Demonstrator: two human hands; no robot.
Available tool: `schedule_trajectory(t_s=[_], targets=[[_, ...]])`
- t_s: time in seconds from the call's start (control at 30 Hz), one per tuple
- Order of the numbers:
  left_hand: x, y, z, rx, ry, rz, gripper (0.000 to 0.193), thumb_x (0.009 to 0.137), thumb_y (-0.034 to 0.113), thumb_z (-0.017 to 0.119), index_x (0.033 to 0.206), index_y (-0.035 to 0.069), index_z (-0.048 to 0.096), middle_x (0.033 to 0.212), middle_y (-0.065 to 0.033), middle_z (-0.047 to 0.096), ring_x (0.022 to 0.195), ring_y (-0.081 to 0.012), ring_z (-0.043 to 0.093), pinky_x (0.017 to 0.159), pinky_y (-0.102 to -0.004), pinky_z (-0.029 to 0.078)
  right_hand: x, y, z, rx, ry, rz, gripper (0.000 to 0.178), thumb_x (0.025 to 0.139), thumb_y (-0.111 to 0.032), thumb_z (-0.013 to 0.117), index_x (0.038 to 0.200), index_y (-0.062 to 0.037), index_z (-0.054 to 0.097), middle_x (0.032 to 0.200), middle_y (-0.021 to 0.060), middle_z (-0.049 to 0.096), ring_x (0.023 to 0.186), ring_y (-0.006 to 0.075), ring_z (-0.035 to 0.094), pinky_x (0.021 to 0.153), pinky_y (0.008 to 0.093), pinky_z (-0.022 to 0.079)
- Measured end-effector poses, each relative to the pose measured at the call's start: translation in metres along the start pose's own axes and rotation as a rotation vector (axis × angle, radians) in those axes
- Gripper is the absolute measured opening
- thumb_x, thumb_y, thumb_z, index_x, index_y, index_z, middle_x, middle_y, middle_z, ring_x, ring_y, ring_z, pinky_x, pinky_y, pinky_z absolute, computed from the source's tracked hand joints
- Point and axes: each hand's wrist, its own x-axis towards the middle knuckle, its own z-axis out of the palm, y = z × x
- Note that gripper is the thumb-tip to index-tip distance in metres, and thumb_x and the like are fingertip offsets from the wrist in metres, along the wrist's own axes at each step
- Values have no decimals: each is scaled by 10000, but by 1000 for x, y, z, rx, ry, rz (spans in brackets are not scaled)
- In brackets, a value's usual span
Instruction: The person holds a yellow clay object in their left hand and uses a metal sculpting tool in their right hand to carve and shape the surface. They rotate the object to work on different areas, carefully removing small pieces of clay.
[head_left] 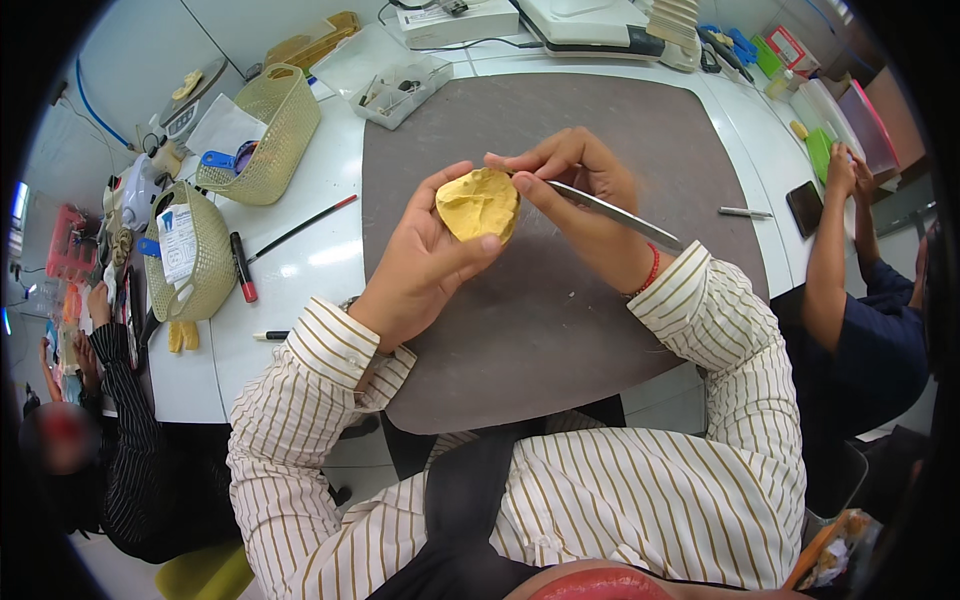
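A yellow plaster dental cast (pixel 478 205) with an uneven, ridged face is held above the grey mat (pixel 560 330). My left hand (pixel 422 255) wraps round it, with the thumb on its near edge and the fingers behind. In my right hand (pixel 585 178) is a slim metal carving tool (pixel 612 210), pinched between thumb and fingers. Its flat shank slants back toward my right wrist. The working tip is at the cast's right upper edge, mostly hidden by my fingers, so I cannot tell whether it touches.
Two woven baskets (pixel 295 130) stand on the left, near a red-capped marker (pixel 242 268) and a thin black rod (pixel 302 226). A clear plastic box (pixel 402 92) is behind the mat. At right lie a silver pen (pixel 746 212) and a phone (pixel 804 209); co-workers sit both sides.
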Motion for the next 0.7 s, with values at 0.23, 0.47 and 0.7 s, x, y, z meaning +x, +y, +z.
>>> schedule_trajectory(t_s=[0.23,0.47,0.7], targets=[[6,-1,-5,-182,65,-150,496,1028,355,314,1358,-15,322,1326,-150,466,1238,-227,497,1067,-391,424,0,2,2,6,-22,99,96,888,5,595,874,-9,501,984,131,639,1059,202,629,864,279,537],[3,2,-4,-394,3,-190,527,1029,402,273,1360,-3,337,1352,-171,449,1267,-272,462,1072,-434,406,-4,0,4,-15,-52,137,102,873,2,610,844,-6,513,966,126,643,1054,198,631,881,290,528],[2,2,-1,-326,-19,-240,529,1026,416,250,1384,28,295,1370,-176,414,1259,-292,474,1077,-463,405,-4,-3,6,11,-37,145,98,875,-1,625,861,-1,528,973,119,646,1048,195,633,868,288,535]])
